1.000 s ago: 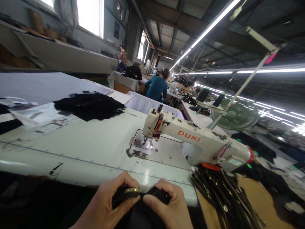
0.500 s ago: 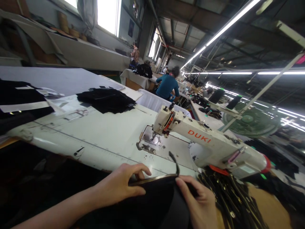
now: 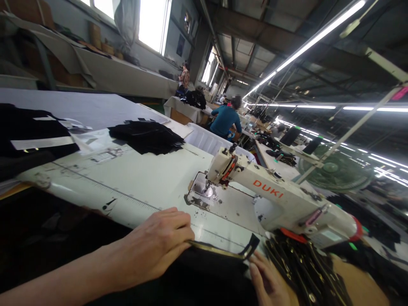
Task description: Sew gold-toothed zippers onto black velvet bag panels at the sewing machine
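Note:
Black fabric (image 3: 207, 276) with a gold-toothed zipper (image 3: 216, 250) along its top edge hangs in front of the machine table. My left hand (image 3: 165, 238) is closed, its fingers pinching the zipper edge at the left. At the other end, my right hand (image 3: 267, 276) grips the fabric just below the zipper's loose black tail (image 3: 251, 246), which sticks up. Part of my right hand is cut off by the bottom edge. Beyond both hands stands a white sewing machine (image 3: 264, 187), with no cloth under its needle.
A stack of black cut pieces (image 3: 146, 135) lies on the table (image 3: 153, 174). More black fabric with white strips (image 3: 38, 143) is at the left. Several zippers (image 3: 302, 267) are heaped at the right. A green fan (image 3: 334, 168) and a person in a teal top (image 3: 225, 121) are farther back.
My left hand has closed onto the zipper edge from a looser, more open grasp. My right hand and the zipper's tail end have shifted right and lower. The view has moved slightly.

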`<control>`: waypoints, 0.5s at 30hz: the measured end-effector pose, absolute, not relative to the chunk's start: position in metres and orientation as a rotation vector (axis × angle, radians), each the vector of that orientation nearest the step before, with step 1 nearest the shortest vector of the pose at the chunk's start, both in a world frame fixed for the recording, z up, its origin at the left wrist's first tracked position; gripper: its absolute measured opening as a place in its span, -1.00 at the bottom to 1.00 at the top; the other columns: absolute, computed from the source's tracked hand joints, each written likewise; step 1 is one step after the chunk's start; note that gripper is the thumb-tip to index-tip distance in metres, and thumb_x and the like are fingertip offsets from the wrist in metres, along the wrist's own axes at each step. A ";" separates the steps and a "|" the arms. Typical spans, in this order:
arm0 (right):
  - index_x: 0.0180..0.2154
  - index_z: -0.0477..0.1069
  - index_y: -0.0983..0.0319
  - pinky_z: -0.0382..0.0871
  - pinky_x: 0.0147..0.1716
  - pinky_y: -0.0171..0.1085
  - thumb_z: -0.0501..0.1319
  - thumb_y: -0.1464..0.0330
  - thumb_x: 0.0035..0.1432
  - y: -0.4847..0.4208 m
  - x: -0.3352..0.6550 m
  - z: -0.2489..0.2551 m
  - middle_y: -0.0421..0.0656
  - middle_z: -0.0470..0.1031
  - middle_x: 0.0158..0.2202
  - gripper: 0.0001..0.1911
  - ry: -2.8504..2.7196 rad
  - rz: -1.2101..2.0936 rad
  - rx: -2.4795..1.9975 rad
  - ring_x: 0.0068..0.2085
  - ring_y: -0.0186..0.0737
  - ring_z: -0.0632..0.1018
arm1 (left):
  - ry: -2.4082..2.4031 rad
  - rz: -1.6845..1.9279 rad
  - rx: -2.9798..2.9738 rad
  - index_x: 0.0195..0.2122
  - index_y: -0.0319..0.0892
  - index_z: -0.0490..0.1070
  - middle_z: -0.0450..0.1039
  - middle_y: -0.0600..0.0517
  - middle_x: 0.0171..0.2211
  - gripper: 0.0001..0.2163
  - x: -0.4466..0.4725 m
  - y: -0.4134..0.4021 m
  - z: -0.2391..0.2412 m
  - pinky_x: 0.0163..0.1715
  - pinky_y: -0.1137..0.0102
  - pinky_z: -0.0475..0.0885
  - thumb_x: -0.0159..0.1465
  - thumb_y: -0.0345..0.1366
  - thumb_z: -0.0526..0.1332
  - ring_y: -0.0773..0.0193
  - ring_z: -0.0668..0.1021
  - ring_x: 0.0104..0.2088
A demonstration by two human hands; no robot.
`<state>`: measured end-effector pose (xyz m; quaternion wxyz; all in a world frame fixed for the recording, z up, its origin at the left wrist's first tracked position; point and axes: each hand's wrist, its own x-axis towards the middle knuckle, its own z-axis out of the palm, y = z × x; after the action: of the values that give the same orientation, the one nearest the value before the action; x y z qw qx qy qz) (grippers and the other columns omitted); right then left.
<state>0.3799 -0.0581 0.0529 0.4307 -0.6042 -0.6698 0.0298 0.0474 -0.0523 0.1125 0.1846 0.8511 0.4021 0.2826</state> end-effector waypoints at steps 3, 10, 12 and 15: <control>0.06 0.54 0.20 0.55 -0.11 -0.14 0.42 0.02 0.12 -0.058 0.351 0.074 0.06 0.56 0.05 -0.44 -2.013 -0.284 -1.203 -0.01 0.11 0.61 | 1.065 0.685 2.514 -0.33 -0.13 0.42 0.40 0.07 -0.33 -0.80 0.061 -0.056 0.118 -0.11 0.26 0.27 0.37 -0.51 0.08 0.21 0.47 -0.30; -0.25 0.53 0.21 0.39 -0.43 -0.38 0.08 0.31 0.48 -0.061 0.281 0.083 -0.18 0.50 -0.45 -0.71 -2.295 0.290 -0.963 -0.44 -0.25 0.56 | 1.237 0.576 2.247 -0.20 -0.07 0.47 0.52 0.11 -0.24 -0.82 0.064 -0.056 0.115 -0.04 0.21 0.36 0.18 -0.32 0.39 0.09 0.56 -0.18; -0.22 0.55 0.20 0.41 -0.37 -0.43 0.14 0.34 0.44 -0.061 0.287 0.081 -0.19 0.54 -0.41 -0.78 -2.242 0.485 -0.973 -0.40 -0.27 0.59 | 1.242 0.568 2.067 0.03 0.02 0.47 0.57 0.11 -0.08 -0.48 0.053 -0.056 0.114 -0.01 0.25 0.40 0.02 -0.25 0.52 0.04 0.58 -0.05; -0.20 0.59 0.15 0.40 -0.34 -0.49 0.21 0.40 0.37 -0.061 0.298 0.077 -0.24 0.57 -0.39 -0.84 -2.178 0.726 -1.003 -0.39 -0.32 0.60 | 1.229 0.661 1.918 0.01 0.05 0.55 0.61 0.13 -0.05 -0.52 0.042 -0.056 0.112 0.07 0.30 0.40 0.03 -0.30 0.48 0.08 0.60 -0.01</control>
<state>0.2975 -0.0615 0.0774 0.3126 -0.3802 -0.8258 0.2752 0.0419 -0.0561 0.1120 0.3755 0.7495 0.4803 0.2582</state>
